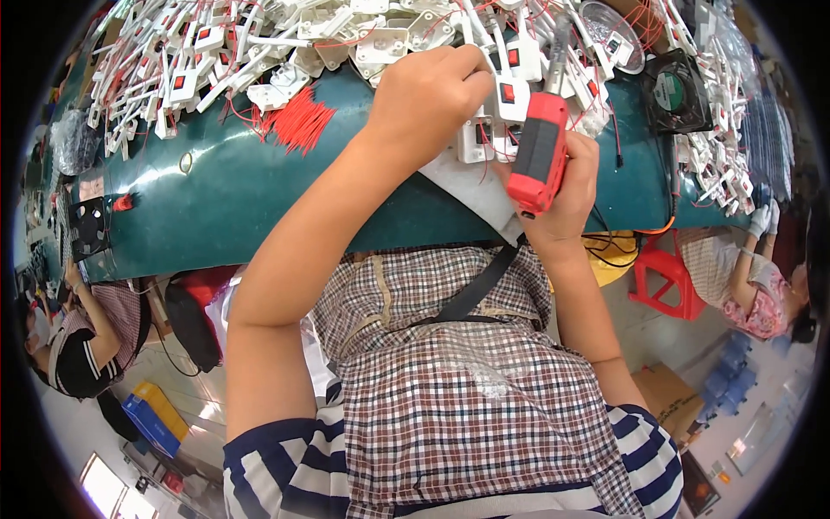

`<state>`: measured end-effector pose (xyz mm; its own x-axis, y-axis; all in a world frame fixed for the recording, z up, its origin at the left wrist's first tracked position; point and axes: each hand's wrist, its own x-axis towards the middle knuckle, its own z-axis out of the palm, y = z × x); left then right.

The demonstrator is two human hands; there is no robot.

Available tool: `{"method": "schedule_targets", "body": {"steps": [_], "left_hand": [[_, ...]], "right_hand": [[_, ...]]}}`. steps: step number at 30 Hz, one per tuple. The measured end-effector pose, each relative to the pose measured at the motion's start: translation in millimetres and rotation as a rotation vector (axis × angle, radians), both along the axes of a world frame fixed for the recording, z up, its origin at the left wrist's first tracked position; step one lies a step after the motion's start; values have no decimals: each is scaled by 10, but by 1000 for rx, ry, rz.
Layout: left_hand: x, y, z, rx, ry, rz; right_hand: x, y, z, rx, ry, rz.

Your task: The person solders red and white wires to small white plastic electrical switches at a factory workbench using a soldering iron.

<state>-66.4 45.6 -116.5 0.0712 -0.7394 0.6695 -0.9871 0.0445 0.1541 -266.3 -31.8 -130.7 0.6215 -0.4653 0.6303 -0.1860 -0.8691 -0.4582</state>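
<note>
My right hand [571, 186] is wrapped round a red-and-black handheld tool [538, 156], whose grey metal front part points away from me over the heap. My left hand [432, 95] is closed, its fingertips against the white parts left of the tool; what they pinch is hidden. Between and just beyond my hands lie white plastic housings with red rocker switches [512, 93] and thin red wires. A pale sheet [467, 192] lies beneath them on the green tabletop [380, 216]. Left of my left wrist is a bunch of short red wires [301, 119].
White switch assemblies [181, 82] with tangled red wires pile along the far side. A black fan [679, 91] stands at right, near a clear plastic dish [612, 35]. Co-workers sit at left [95, 337] and right [756, 285], beside a red stool [670, 281].
</note>
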Motion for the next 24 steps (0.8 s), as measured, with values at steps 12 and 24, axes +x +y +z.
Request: {"method": "schedule_targets", "body": {"steps": [12,24], "left_hand": [[-161,20,-165,-86,148,15],[376,475,335,37,-30,420]], "right_hand": [[-150,67,-50,-23,45,-83],[-387,-46,15,129,14,-94]]}}
